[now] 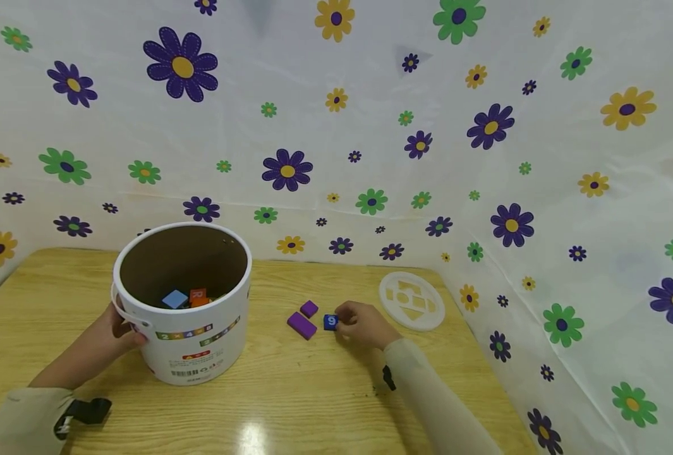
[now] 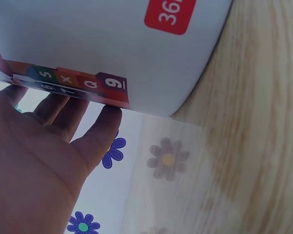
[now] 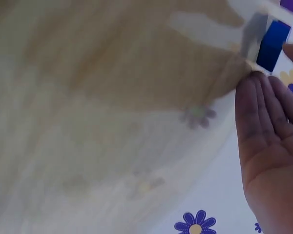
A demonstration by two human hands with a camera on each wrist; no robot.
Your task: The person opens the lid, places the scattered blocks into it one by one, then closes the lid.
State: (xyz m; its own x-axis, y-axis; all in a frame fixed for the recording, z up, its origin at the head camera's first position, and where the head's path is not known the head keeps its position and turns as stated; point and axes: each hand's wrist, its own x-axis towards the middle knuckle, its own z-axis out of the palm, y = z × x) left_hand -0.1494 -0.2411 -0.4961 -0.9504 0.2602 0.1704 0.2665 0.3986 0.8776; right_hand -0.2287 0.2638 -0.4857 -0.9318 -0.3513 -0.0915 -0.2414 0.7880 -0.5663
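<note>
A white bucket (image 1: 200, 344) with printed labels stands at the left of the wooden table. Beside its left wall is my left hand (image 1: 117, 332); the left wrist view shows the fingers fairly straight, their tips against the printed side. Inside the bucket lie a light blue block (image 1: 175, 299), a red block (image 1: 198, 295) marked R and others partly hidden. My right hand (image 1: 364, 324) pinches the right end of a dark blue block (image 1: 330, 322) marked 9, between thumb and fingertips. Two purple blocks, one longer (image 1: 302, 325) and one shorter (image 1: 309, 308), lie left of it.
A round white plate (image 1: 390, 297) with shaped cut-outs lies right of my right hand, near the table's far right corner. A flower-patterned sheet (image 1: 313, 126) rises behind and to the right of the table (image 1: 291, 404). The bucket's handle (image 1: 121, 308) hangs by my left hand.
</note>
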